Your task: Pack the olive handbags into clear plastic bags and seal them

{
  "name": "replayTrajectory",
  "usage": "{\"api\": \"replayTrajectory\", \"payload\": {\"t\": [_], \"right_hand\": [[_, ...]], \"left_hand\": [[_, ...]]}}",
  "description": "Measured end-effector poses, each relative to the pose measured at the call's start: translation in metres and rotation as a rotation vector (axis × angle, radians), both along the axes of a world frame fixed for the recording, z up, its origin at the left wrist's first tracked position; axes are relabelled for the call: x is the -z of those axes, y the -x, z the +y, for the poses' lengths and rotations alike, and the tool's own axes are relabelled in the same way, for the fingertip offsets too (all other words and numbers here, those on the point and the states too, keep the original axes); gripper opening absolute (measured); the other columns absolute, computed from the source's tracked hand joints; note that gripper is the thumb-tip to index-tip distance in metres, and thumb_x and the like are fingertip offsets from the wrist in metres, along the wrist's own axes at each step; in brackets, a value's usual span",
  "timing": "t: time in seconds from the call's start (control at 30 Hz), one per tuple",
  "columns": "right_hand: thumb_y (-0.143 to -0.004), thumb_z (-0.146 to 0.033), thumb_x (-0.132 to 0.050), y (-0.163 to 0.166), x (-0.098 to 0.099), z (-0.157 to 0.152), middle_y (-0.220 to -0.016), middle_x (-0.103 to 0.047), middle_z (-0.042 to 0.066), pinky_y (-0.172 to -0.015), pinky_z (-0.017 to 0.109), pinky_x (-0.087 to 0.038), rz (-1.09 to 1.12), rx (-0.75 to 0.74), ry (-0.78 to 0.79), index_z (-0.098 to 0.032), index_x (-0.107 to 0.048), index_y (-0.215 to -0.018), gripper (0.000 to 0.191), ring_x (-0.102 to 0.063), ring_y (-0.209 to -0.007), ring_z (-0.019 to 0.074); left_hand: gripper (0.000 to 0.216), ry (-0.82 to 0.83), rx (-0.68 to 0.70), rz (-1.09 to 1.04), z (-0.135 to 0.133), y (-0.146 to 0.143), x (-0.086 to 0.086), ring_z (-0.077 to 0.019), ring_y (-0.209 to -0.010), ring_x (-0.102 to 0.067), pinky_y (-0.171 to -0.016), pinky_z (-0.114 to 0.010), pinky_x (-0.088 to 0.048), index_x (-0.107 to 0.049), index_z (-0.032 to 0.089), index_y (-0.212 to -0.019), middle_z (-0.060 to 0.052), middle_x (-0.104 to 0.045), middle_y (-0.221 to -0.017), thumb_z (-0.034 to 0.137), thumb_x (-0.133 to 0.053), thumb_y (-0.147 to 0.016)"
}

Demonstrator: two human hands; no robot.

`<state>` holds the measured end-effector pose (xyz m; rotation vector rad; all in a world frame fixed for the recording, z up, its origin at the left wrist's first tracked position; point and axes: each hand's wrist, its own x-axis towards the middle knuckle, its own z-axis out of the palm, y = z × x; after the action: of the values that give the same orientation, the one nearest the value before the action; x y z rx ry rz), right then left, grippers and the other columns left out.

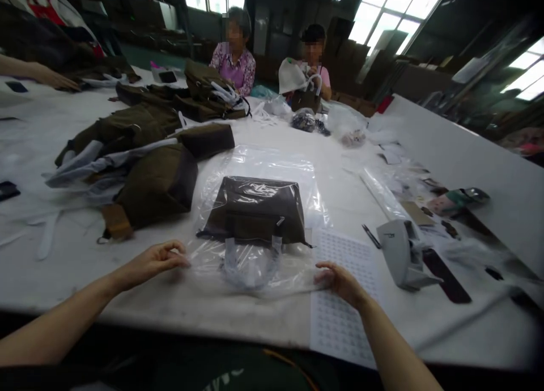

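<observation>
**Bag in plastic on a workshop table**

A wide white table (446, 153) fills a dim workshop with bright windows. One brown bag (255, 209) lies flat inside one clear sleeve (259, 164) at the table's near edge. The left hand (155, 262) and right hand (340, 280) each pinch a corner of the sleeve's open end, apparently to keep it taut. Loose bags (153, 181) are heaped to the left; a sticker sheet (344, 255) and one dispenser (403, 255) lie to the right. Two people sit opposite.
</observation>
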<state>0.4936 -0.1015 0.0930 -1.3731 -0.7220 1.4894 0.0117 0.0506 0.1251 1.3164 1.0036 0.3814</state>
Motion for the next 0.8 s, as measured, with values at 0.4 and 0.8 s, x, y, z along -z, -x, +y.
{"api": "replayTrajectory", "payload": {"t": [0.4, 0.8], "right_hand": [[-0.076, -0.030, -0.066, 0.218, -0.005, -0.003, -0.093, -0.062, 0.012, -0.077, 0.036, -0.046, -1.278, -0.773, -0.456, -0.014, -0.062, -0.095, 0.025, -0.055, -0.088, 0.0268], [-0.083, -0.037, -0.049, 0.235, 0.021, -0.013, -0.065, -0.062, -0.001, -0.031, 0.022, -0.017, -0.223, -0.377, 0.279, -0.016, -0.066, -0.073, 0.029, -0.032, -0.028, 0.0052]], "left_hand": [[0.015, -0.524, 0.396, 0.131, -0.003, 0.027, -0.005, -0.0242, -0.104, -0.058, -0.094, -0.038, -0.043, -0.072, 0.024, -0.080, -0.007, -0.070, -0.089, 0.023, -0.057, -0.079], [0.014, -1.311, 0.062, 0.423, 0.017, -0.124, -0.030, -0.0191, -0.081, -0.054, -0.075, -0.032, -0.039, -0.067, 0.021, -0.076, -0.004, -0.060, -0.079, 0.029, -0.057, -0.083]]}}
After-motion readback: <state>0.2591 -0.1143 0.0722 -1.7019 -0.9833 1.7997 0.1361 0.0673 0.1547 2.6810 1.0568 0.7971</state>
